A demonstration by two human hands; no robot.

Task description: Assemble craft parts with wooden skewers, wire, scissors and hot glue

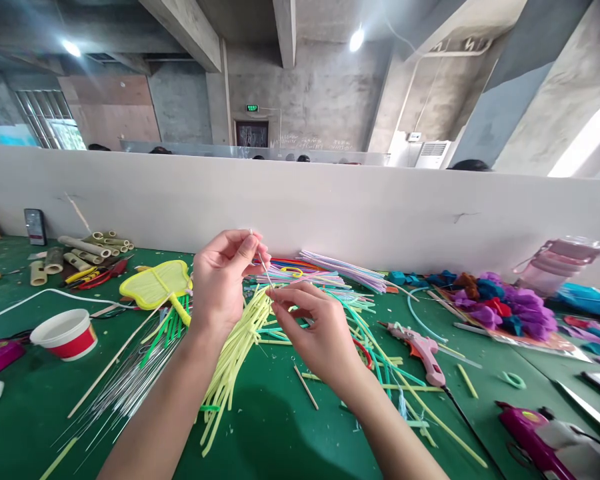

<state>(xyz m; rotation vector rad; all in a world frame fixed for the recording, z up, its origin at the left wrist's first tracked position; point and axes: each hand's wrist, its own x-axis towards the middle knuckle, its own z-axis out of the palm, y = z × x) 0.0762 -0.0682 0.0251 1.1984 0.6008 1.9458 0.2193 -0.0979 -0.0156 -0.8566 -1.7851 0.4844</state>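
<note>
My left hand (223, 277) is raised over the green table (275, 427), its thumb and fingers pinched on the upper end of a thin pale wire (265, 268). My right hand (320, 333) sits just below and to the right, pinching the lower end of the same wire. Under both hands lies a heap of yellow and green pipe-cleaner sticks (235, 353). A fan of thin silver wires (125, 390) lies to the left of my left forearm.
A red and white cup (66, 333) and a yellow leaf-shaped paddle (155, 285) are at left. A pink glue gun (423, 350) lies at right, another glue gun (540, 437) at the lower right. Purple and blue fluffy pieces (505, 307) and a pink bottle (560, 263) stand by the white partition (330, 207).
</note>
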